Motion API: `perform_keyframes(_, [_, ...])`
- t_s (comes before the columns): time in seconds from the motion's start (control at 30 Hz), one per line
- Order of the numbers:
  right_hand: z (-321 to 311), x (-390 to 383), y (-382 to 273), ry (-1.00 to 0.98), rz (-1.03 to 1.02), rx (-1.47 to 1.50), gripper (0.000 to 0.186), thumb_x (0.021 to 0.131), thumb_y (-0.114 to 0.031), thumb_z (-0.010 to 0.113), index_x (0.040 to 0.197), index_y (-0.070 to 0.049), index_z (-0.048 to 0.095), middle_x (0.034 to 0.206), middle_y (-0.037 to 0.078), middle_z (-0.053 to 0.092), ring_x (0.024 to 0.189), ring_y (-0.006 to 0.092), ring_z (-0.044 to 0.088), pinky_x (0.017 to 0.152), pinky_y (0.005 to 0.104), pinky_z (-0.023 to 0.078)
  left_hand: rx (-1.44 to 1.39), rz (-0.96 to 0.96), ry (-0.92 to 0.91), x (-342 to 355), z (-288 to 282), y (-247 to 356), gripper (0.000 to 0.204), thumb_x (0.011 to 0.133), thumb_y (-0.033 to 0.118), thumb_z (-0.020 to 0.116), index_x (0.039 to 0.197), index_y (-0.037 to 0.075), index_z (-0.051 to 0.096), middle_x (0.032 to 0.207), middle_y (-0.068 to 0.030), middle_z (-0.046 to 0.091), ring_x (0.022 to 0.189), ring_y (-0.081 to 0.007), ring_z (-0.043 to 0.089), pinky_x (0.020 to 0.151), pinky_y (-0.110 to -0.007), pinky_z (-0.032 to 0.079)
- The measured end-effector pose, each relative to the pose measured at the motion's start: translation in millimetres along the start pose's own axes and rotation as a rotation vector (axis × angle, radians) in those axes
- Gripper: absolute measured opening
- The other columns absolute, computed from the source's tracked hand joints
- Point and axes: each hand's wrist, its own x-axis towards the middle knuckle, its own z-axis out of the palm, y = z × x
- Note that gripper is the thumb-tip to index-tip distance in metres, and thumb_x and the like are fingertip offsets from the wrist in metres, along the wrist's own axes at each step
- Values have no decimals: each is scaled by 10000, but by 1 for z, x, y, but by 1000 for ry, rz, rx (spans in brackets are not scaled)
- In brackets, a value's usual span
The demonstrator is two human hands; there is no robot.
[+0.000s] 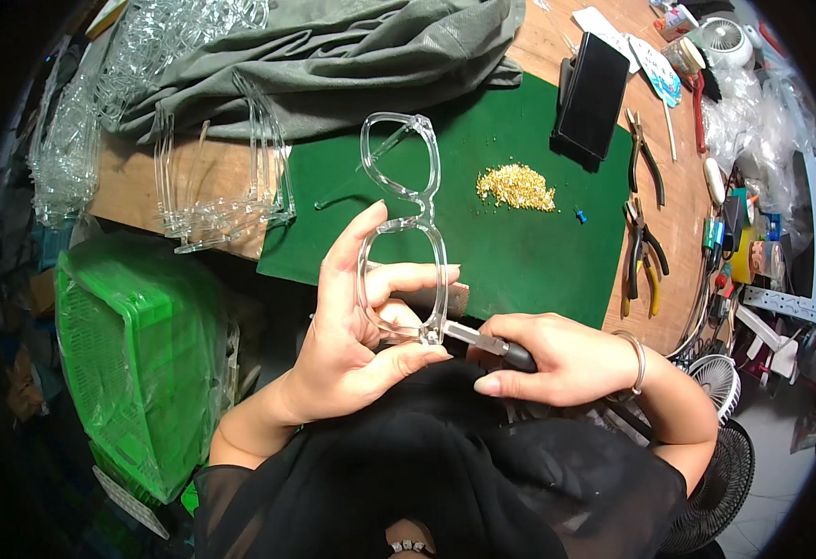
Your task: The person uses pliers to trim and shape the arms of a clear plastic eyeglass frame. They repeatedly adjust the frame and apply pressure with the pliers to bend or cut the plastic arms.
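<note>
Watching from my distant place, I see one clear plastic spectacle frame [424, 216] held above the near part of the dark green mat [510, 261], which I take as landmark. The bare left hand [338, 359] grips it narrowly, thumb at the small metal hinge [431, 333] and fingers around the nearer half; probably this gives the hinge a firm support. The bare right hand [557, 359] is wrapped on one black-handled screwdriver [492, 345], just outside the mat's near edge. Its tip is at the hinge, but I cannot tell if it touches.

On the mat lies one pile of tiny gold-coloured pieces [520, 188], too many for counting, and near it one small blue pin [580, 215]; I think they are placed for easy reaching. One flat black phone [592, 102] lies over the mat's far right corner. Right of the mat I count at least two dark-handled pliers [639, 142], perhaps put aside. Left of it, clear plastic frames [231, 224] overlap, so I cannot count them.
</note>
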Motion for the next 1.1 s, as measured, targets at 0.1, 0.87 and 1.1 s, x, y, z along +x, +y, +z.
perform_keyframes(0.1, [-4,5,20,218,-33,-165,381,824,-292,641,1023,16,538,889,207,593,827,357,591,722,403,467,25,-6,3,1,1,3,1060,714,-93,700,1445,142,-30,1212,-231,511,726,-86,576,692,-202,486])
perform_keyframes(0.87, [-33,76,65,848,-14,-579,118,759,-63,618,809,-7,528,756,171,542,741,358,557,669,435,456,-416,-85,178,-26,-1,2,1190,619,-173,692,1437,165,-104,1197,-187,518,958,-319,627,834,-422,529])
perform_keyframes(1.1, [-31,76,64,899,-29,-597,141,771,-81,637,820,-7,526,754,172,539,713,359,559,646,413,458,-404,-222,-173,-19,-5,-7,179,936,68,488,1083,-21,436,1129,-143,520,919,-185,617,835,-322,497])
